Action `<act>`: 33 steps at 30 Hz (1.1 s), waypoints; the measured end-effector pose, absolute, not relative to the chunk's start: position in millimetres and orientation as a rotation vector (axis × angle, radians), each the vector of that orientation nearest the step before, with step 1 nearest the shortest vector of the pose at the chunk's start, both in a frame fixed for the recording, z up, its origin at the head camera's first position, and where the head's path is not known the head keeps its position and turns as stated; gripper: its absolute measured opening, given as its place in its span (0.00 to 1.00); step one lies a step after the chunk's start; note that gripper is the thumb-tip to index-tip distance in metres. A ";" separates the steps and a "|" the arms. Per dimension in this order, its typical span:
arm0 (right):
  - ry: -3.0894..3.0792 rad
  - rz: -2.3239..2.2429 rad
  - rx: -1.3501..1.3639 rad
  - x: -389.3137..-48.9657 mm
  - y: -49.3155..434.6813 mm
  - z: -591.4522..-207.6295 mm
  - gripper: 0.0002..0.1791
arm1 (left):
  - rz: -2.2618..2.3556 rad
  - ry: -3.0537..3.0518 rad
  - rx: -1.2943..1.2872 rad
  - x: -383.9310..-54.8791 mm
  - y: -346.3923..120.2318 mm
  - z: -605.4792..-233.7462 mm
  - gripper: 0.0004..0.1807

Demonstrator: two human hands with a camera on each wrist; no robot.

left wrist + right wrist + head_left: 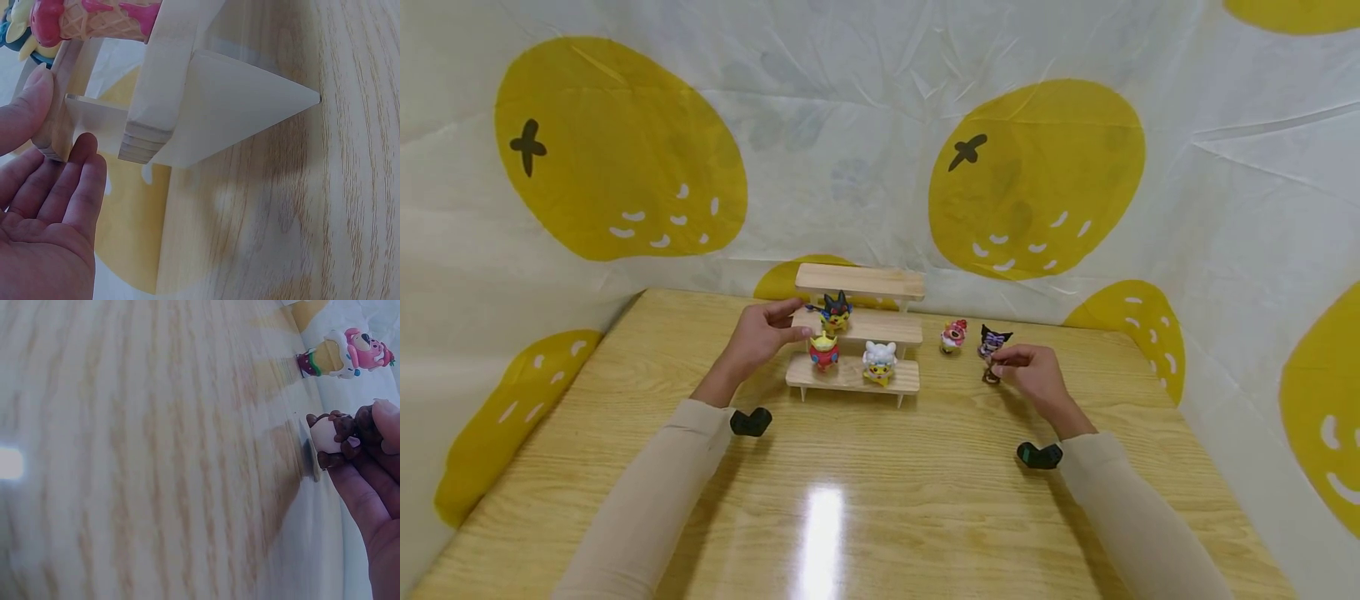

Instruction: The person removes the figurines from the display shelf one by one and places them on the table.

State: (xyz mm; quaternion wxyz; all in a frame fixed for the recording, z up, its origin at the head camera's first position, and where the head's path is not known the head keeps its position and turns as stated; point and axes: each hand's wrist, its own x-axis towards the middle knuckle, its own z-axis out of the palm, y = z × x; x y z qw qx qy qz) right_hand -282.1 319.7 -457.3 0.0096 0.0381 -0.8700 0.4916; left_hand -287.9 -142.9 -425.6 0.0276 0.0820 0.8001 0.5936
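My left hand (pixel 767 329) is at the left end of a three-step wooden display stand (pixel 860 280). In the left wrist view, its thumb lies over the end of one step (pixel 53 134), with the fingers curled beneath. On the stand, a dark-eared yellow figurine (pixel 835 313) occupies the middle step; a red figurine (pixel 823 353) and a white-hooded one (pixel 879 363) are on the bottom step. My right hand (pixel 1033 375) pinches a small brown figurine with a white belly (pixel 326 436) between thumb and fingers, close over the table. Just behind it is a black-eared figurine (pixel 995 339).
A pink figurine with a cone-shaped body (pixel 953 335) stands between the display stand and my right hand. The wooden table (pixel 917 492) ends at a white cloth (pixel 842 167) with yellow fruit prints, which rises behind and on both sides.
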 end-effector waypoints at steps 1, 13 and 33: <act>-2.715 1.542 0.129 -281.9 319.8 -457.2 0.15 | 1.835 2.470 0.252 -288.1 -142.8 -425.7 0.34; -2.717 1.569 0.158 -279.7 321.5 -455.6 0.16 | 1.836 2.436 0.271 -289.3 -143.5 -423.3 0.35; -2.563 1.606 0.107 -268.6 324.4 -430.9 0.16 | 1.835 2.446 0.255 -285.2 -144.0 -424.4 0.36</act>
